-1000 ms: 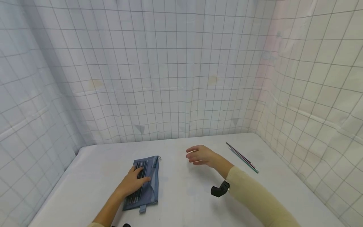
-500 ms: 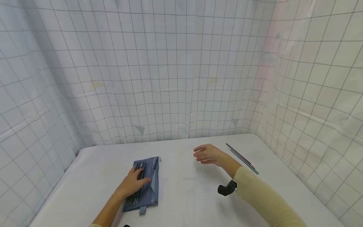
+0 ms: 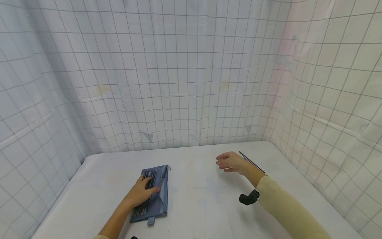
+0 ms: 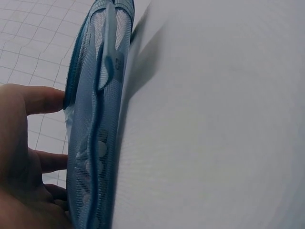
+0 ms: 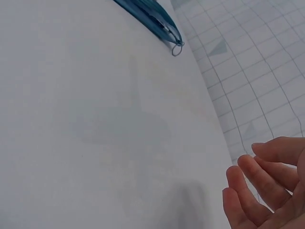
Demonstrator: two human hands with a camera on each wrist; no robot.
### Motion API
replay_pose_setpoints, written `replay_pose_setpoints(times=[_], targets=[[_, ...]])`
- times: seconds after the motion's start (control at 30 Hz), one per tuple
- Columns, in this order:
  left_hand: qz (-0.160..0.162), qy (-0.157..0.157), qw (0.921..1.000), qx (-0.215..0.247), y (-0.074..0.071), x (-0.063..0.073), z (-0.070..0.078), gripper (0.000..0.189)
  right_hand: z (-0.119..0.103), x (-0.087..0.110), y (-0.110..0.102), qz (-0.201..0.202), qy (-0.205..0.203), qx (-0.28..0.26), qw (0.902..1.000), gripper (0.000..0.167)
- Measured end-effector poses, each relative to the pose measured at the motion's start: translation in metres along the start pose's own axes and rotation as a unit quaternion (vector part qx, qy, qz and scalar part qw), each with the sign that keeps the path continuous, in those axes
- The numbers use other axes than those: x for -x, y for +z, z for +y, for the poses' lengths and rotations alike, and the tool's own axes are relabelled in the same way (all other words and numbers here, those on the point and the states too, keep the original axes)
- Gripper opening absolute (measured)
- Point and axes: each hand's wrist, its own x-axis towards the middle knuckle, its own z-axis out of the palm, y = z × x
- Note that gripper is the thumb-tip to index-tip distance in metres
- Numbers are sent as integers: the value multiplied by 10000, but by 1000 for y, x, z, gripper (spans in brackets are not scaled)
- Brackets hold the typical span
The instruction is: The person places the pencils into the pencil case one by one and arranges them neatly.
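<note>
A blue mesh pencil pouch lies on the white table, with dark, slim sticks showing through its top and a metal ring at the zip end. My left hand rests on it, fingers spread over the mesh. From the left wrist view, the thumb and fingertips touch the upper face of the pouch. Well to its right, my right hand hovers over the table, holding nothing. Its fingers are loosely bent in the right wrist view. Just beyond that wrist lie slim pencils, partly hidden behind the forearm.
Grid-patterned white curtains hang at the back and both sides of the table. A black wrist camera sticks out below the right sleeve.
My right hand has moved steadily to the right, toward the pencils, and its forearm now covers part of them. The left hand and the pouch have stayed in place.
</note>
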Motion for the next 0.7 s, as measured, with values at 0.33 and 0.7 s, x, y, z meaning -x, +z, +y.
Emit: replay_pose_setpoints(times=[0.33,0.7], targets=[[12,-28,10000,15,1,-2,1,81,13,16,-47,355,-141,793,9961,45],[-48,-35,10000,-5,0,-2,-1,82,35,26,-89,942,-226,2083,9733,40]])
